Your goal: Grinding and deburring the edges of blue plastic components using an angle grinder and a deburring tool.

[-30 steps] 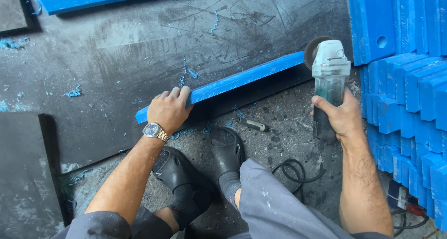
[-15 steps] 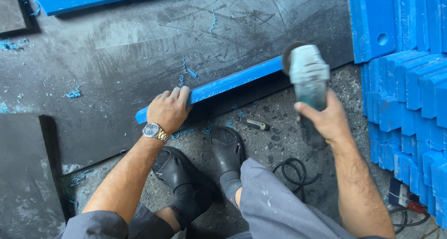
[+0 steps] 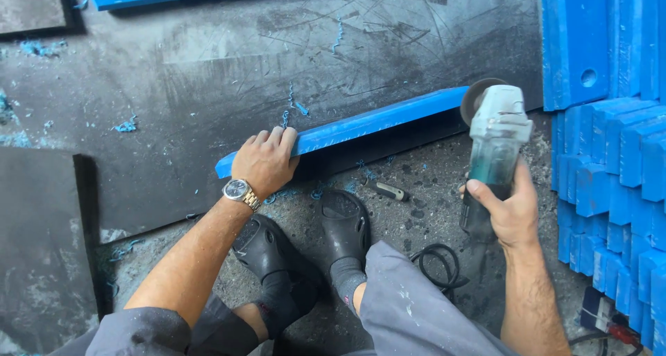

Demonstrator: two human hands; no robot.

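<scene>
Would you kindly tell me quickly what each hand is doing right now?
Left hand: pressed flat on the blue strip, fingers over its edge.
Right hand: closed around the angle grinder.

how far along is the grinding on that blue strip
Some cutting looks done: blue plastic shavings lie scattered on the dark grey work board. In hand: the left hand presses down the long blue plastic strip, while the right hand holds the grey-green angle grinder with its disc at the strip's right end. How much of the edge is left cannot be told.
</scene>
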